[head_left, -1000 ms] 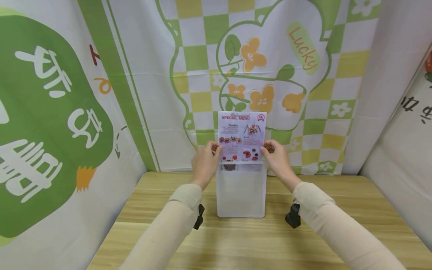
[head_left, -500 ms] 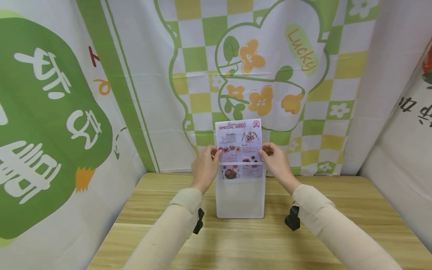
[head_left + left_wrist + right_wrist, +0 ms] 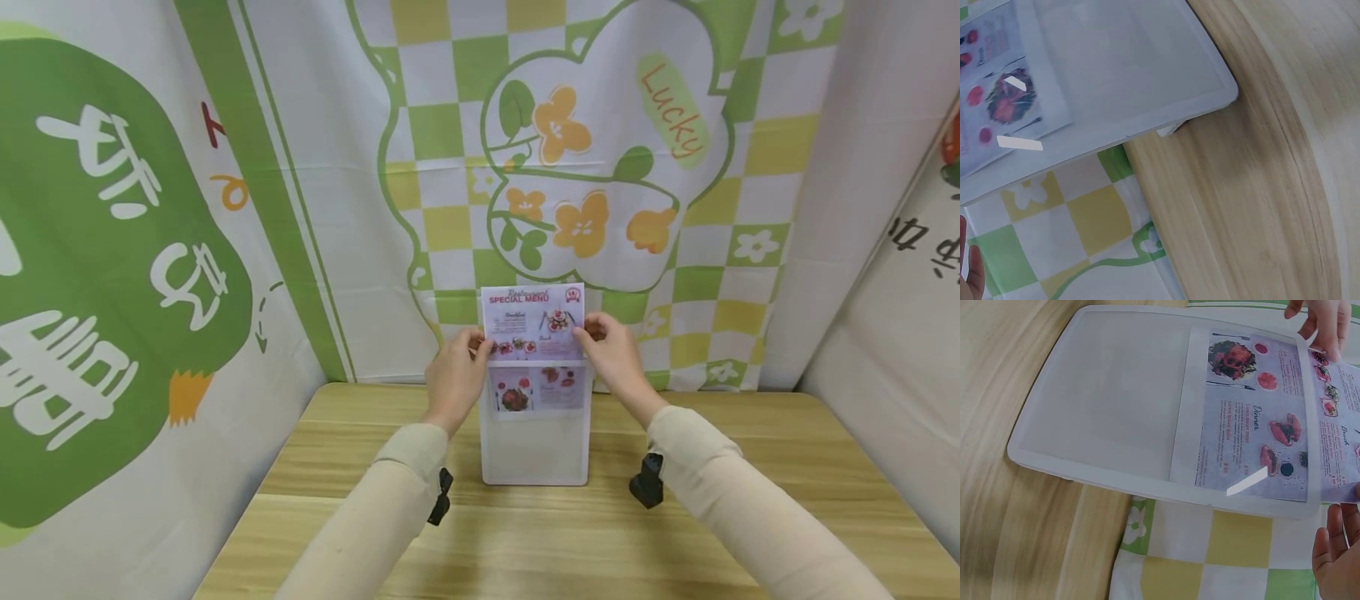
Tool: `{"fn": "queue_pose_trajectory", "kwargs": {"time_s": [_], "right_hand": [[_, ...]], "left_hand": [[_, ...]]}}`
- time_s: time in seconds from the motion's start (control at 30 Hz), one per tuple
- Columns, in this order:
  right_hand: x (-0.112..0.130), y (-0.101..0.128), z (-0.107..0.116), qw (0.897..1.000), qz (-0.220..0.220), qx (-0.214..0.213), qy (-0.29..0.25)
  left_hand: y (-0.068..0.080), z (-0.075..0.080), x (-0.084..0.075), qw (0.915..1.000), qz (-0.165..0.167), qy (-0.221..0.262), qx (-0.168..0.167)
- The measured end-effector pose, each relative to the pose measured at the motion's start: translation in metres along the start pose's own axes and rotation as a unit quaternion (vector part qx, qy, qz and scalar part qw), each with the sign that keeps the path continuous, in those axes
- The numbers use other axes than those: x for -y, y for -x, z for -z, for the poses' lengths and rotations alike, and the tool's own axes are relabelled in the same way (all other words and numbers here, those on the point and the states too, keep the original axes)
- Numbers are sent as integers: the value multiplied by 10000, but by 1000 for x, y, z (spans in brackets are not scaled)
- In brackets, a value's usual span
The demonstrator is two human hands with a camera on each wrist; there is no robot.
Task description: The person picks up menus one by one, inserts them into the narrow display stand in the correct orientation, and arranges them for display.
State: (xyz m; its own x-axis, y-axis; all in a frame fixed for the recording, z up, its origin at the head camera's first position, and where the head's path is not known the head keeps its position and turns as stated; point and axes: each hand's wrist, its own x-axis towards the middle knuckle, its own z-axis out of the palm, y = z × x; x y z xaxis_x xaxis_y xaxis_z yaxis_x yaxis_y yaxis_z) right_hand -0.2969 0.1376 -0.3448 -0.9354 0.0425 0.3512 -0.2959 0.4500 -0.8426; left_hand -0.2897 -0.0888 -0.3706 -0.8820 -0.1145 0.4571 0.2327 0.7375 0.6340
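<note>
Both hands hold a printed menu sheet (image 3: 534, 333) by its side edges above a wooden table (image 3: 750, 500): the left hand (image 3: 455, 377) pinches the sheet's left edge between thumb and fingers, and the right hand (image 3: 617, 360) pinches the right edge the same way. Headed "SPECIAL MENU" in red, the sheet stands upright with its lower part inside a clear acrylic sign holder (image 3: 535, 446), its upper part rising above the holder's top edge. Seen through the clear front, the sheet's bottom edge sits partway down the pocket, apart from the holder's base. That holder stands upright on the table, near the back edge, between the two cream sleeves (image 3: 397, 492). A small black device (image 3: 647, 481) is strapped under the right wrist and another (image 3: 442, 497) under the left. From the right wrist camera, food photographs and the word "Dinner" on the menu sheet (image 3: 1254, 419) show through the sign holder (image 3: 1104, 394), with fingertips (image 3: 1329, 325) of the left hand at the sheet's far edge. From the left wrist camera, a corner of the sign holder (image 3: 1147, 69) rests on the table (image 3: 1260, 187). Behind the table hangs a green, yellow and white chequered cloth backdrop (image 3: 570, 142) with orange flowers and the word "Lucky"
</note>
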Motion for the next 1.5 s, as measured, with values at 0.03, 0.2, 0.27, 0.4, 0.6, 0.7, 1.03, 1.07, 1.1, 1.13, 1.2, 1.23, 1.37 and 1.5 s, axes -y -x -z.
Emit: {"fn": "queue_pose_trajectory", "kwargs": {"time_s": [0.03,0.2,0.27,0.4,0.6,0.7,1.03,1.07,1.1,1.13,1.2,1.23,1.37,1.5], "right_hand": [[-2,1,0,10000,22,10,12],[-11,6,-1,9998,176,58,106],[-14,8,-1,9997,180,98,132],[-17,11,-2,9996,211,117,118],[-13,9,1,9998,67,151,90],[-8,6,2,9999,56,105,55],[-1,3,2,9999,87,25,-46],[-2,4,2,9999,118,39,-14],[-3,4,2,9999,146,51,17],[-4,5,2,9998,169,71,54],[-6,7,1,9997,198,117,125],[-7,8,1,9996,192,156,148],[-7,10,1,9996,106,235,117],[-4,9,3,9995,159,286,-26]], "left_hand": [[-1,0,0,10000,15,31,-6],[-6,4,-3,9998,114,159,6],[-8,5,-5,9997,123,185,23],[-9,6,-7,9998,117,175,42],[-6,5,-6,9997,143,153,115],[-3,3,-4,9996,157,160,142],[-1,0,-4,10000,-53,83,-12],[-2,1,-4,9999,-69,105,-25],[-3,1,-5,9999,-85,122,-38],[-4,2,-6,9999,-103,127,-43],[-5,3,-7,9998,-143,110,-63],[-6,3,-7,9998,-158,96,-61],[-6,4,-8,9997,-221,84,-52],[-4,3,-6,9995,-297,89,-33]]}}
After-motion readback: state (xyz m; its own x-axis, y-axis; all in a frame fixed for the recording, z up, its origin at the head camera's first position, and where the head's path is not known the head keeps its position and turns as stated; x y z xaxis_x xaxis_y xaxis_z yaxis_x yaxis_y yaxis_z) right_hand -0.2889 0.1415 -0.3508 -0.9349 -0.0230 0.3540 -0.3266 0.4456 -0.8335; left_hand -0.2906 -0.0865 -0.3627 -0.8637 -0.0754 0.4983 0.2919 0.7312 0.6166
